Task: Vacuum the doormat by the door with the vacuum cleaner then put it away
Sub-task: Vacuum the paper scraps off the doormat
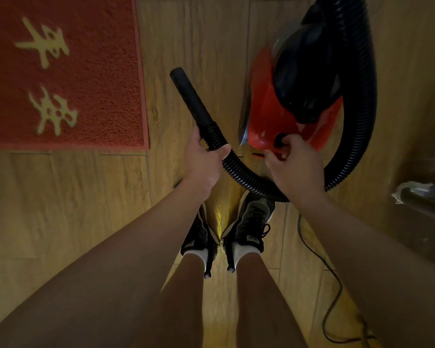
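Red doormat (60, 71) with yellow characters, lying flat at the upper left of the wooden floor (86, 209). Left hand (204, 162), fingers wrapped around the ribbed black hose (239, 169) just behind the smooth nozzle (189, 96); the nozzle tilts up and left toward the doormat's right edge without touching it. Black shoes (251, 222) stand side by side below the hands. Red and black vacuum cleaner (269, 109), right of centre on the floor; the hose loops around its right side. Right hand (294, 167), fingers curled on the red rear end beside a round black control. Power cord (329, 285) trails to the lower right corner.
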Action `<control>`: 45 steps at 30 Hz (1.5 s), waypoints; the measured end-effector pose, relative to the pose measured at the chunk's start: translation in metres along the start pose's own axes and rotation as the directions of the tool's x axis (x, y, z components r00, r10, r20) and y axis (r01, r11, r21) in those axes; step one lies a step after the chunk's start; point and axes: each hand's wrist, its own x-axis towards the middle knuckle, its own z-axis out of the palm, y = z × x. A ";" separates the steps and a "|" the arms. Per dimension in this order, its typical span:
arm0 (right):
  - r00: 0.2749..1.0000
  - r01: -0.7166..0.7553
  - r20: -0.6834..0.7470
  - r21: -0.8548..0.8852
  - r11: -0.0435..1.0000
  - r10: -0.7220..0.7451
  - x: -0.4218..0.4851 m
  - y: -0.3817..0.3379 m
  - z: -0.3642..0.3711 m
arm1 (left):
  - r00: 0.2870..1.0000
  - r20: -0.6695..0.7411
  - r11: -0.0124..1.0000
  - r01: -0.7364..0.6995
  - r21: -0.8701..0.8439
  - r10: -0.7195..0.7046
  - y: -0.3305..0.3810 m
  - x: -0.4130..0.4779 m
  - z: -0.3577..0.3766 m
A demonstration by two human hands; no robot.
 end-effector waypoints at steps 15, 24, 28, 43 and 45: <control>0.932 0.349 0.192 -0.254 0.902 -0.306 -0.001 -0.091 0.013 | 0.992 -0.120 0.998 -0.043 -0.050 0.036 -0.010 0.007 -0.088; 0.865 0.501 0.221 -0.374 0.780 -0.450 -0.001 -0.145 0.021 | 0.982 -0.189 0.992 -0.017 -0.123 -0.006 -0.019 0.026 -0.136; 0.836 0.547 0.224 -0.404 0.733 -0.501 -0.001 -0.165 0.024 | 0.979 -0.199 0.990 0.005 -0.138 -0.033 -0.017 0.034 -0.151; 0.809 0.585 0.272 -0.454 0.672 -0.521 0.022 -0.212 0.037 | 0.968 -0.203 0.985 0.128 -0.118 -0.150 -0.008 0.070 -0.178; 0.807 0.588 0.275 -0.457 0.667 -0.523 0.025 -0.216 0.038 | 0.968 -0.196 0.984 0.134 -0.116 -0.155 -0.007 0.071 -0.178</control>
